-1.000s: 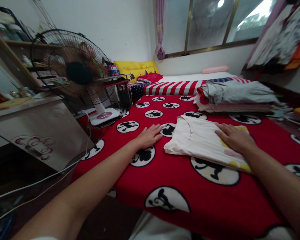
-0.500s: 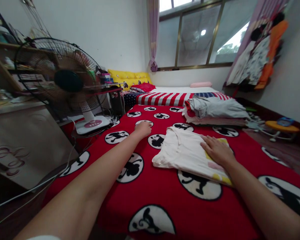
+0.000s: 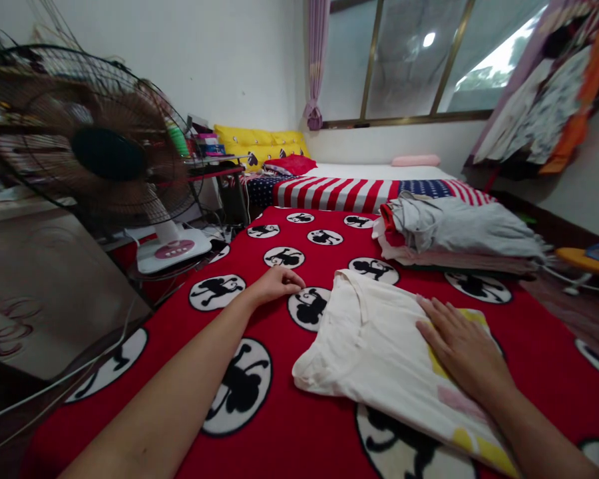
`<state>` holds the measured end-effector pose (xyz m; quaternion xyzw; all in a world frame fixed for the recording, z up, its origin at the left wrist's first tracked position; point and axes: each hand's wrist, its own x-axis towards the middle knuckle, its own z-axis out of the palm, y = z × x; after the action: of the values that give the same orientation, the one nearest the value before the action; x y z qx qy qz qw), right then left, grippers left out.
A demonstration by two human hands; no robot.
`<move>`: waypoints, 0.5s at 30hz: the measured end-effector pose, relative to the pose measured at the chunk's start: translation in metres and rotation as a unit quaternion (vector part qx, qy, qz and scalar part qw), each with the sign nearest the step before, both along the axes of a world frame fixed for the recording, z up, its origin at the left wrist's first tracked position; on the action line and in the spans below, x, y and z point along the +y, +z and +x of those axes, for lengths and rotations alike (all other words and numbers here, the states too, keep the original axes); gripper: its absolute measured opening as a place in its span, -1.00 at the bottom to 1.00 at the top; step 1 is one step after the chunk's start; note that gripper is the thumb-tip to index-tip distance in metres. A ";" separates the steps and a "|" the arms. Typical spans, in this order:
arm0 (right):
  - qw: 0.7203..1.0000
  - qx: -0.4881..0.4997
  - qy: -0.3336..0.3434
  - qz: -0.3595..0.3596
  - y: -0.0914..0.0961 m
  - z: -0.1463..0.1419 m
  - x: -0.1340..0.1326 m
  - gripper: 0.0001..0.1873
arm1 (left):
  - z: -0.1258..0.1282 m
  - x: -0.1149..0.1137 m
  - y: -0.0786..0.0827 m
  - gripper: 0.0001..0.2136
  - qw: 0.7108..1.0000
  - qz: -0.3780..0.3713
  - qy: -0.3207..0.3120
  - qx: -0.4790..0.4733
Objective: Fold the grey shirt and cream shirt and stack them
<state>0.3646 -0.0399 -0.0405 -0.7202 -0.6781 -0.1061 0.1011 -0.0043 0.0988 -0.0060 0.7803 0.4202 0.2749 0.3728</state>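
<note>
A white T-shirt (image 3: 374, 339) with yellow and pink print lies folded on the red blanket (image 3: 299, 426), its collar end to the left. My right hand (image 3: 459, 346) rests flat on the printed part, fingers stretched out and close together. To the left of the shirt, my left hand (image 3: 274, 286) is over the blanket with loosely bent fingers and nothing visible in them. It is apart from the shirt, near a round monkey figure on the blanket. Whether its fingertips touch the blanket I cannot tell.
Behind the shirt, to the right, sits a stack of folded clothes (image 3: 464, 229). A large fan (image 3: 110, 153) stands on the left beside a cabinet (image 3: 50, 293). Farther back is a striped bed cover (image 3: 334, 194). Clothes (image 3: 549, 106) hang at the right wall above an orange stool (image 3: 586, 263).
My view has moved closer and lower over the blanket. My left hand has drawn back toward me, nearer the shirt's collar end. My right hand stays flat on the shirt.
</note>
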 end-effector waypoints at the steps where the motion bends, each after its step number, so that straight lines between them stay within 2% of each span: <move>1: 1.000 0.003 0.000 0.005 -0.001 0.000 0.000 -0.35 | -0.001 0.000 0.000 -0.80 1.000 -0.004 -0.003 -0.001; 4: 1.000 0.008 0.009 0.026 -0.004 0.003 -0.001 -0.35 | 0.000 -0.002 0.001 -0.79 1.000 -0.011 -0.010 0.015; 7: 0.999 0.008 0.023 0.041 -0.009 0.006 -0.001 -0.34 | 0.005 -0.005 0.001 -0.78 0.999 0.019 -0.007 0.032; 10: 0.998 0.007 0.036 0.055 -0.014 0.010 -0.001 -0.35 | 0.011 -0.006 -0.003 -0.87 0.999 0.008 0.046 0.006; 12: 0.997 0.012 0.043 0.057 -0.015 0.012 -0.002 -0.36 | 0.013 -0.005 -0.005 -0.88 0.989 -0.047 0.118 -0.078; 15: 0.997 0.029 0.052 0.053 -0.015 0.015 -0.003 -0.34 | 0.010 -0.001 -0.003 -0.82 0.926 -0.135 0.240 -0.258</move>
<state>0.3793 -0.0427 -0.0555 -0.6802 -0.7051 -0.1151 0.1644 0.0058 0.0980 -0.0093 0.5003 0.5171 0.4890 0.4932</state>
